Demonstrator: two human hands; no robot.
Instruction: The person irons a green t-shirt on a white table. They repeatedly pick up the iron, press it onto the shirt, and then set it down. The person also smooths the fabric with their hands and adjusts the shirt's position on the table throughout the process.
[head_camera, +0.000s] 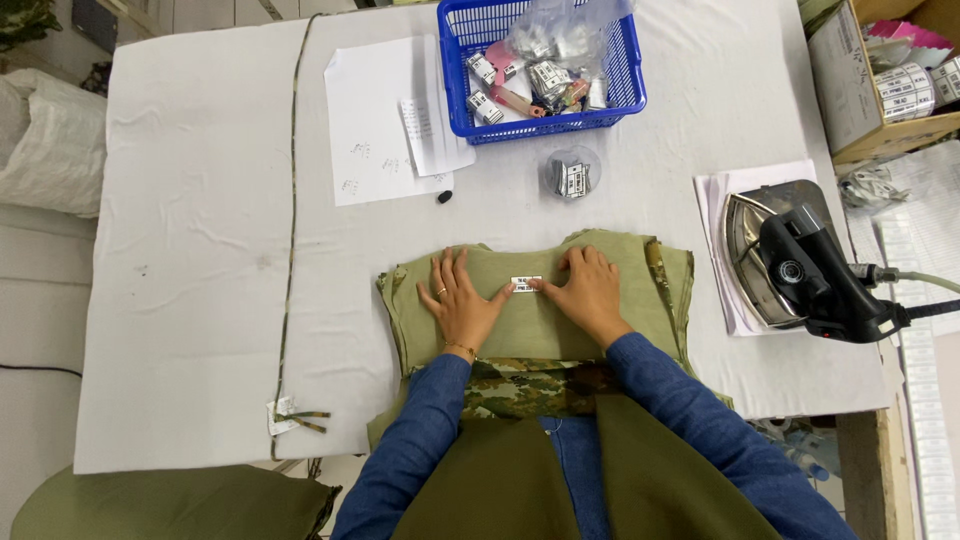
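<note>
Head view, looking down on a white cloth-covered surface (200, 250).

Left hand (462, 298): flat, palm down, fingers spread, resting on a folded olive-green garment (535, 320). A ring shows on one finger and a thin bracelet at the wrist. Its index fingertip touches the left edge of a small white label (526, 283).

Right hand (590, 292): also flat on the garment, fingers loosely spread, fingertips touching the right edge of the same label. Neither hand grips anything; both press down, open.

The label lies on the garment near its upper edge, between the two hands. The garment sits at the near edge of the surface, centre; camouflage-patterned trim shows along its right side and below the wrists. Both forearms are in blue sleeves.

Surroundings:
- Blue plastic basket (625, 95) at the far edge, holding label rolls and a clear bag.
- White paper sheets (375, 130) left of the basket.
- Small clear bag of labels (571, 175) between basket and garment.
- Small dark object (444, 196) just below the paper.
- Steam iron (790, 265) lying on a white pad, right of the garment, well apart from the hands.
- Narrow camouflage strip (291, 220) running down the left part of the surface.
- Cardboard box (850, 90) with label rolls, far right.
</note>
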